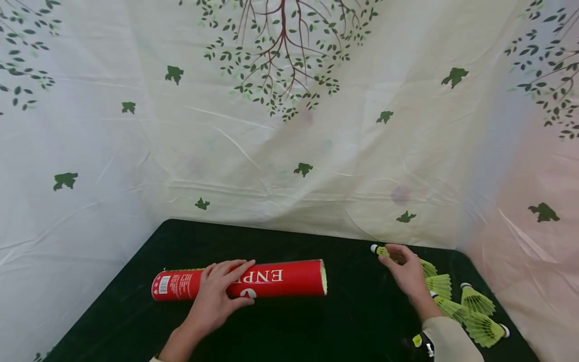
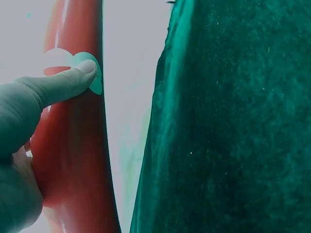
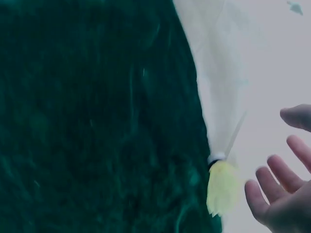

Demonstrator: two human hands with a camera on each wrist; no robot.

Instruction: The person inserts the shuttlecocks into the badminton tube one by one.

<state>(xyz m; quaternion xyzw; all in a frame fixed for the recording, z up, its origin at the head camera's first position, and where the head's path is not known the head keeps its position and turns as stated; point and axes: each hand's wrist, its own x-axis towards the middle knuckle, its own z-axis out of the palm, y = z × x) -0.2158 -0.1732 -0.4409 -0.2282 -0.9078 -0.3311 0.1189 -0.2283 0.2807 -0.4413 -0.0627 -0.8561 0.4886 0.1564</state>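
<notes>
My left hand [image 1: 219, 289] grips a red shuttlecock tube [image 1: 282, 279] around its middle, fingers over the top and thumb along the near side. The tube lies sideways, its white lettering upside down and a pale rim at the right end. In the left wrist view the thumb presses on a logo on the tube [image 2: 73, 160]. My right hand [image 1: 407, 274] reaches to a yellow-green shuttlecock [image 1: 381, 250] near the table's back edge, partly covering it in the head view. In the right wrist view, its fingers [image 3: 277, 184] are spread apart, beside the shuttlecock [image 3: 222, 187].
Several more yellow-green shuttlecocks [image 1: 479, 301] lie in a loose group on the right of the dark green table [image 1: 362, 322], some under the right forearm. A pale curtain [image 1: 271, 161] printed with leaves hangs close behind the table and along both sides.
</notes>
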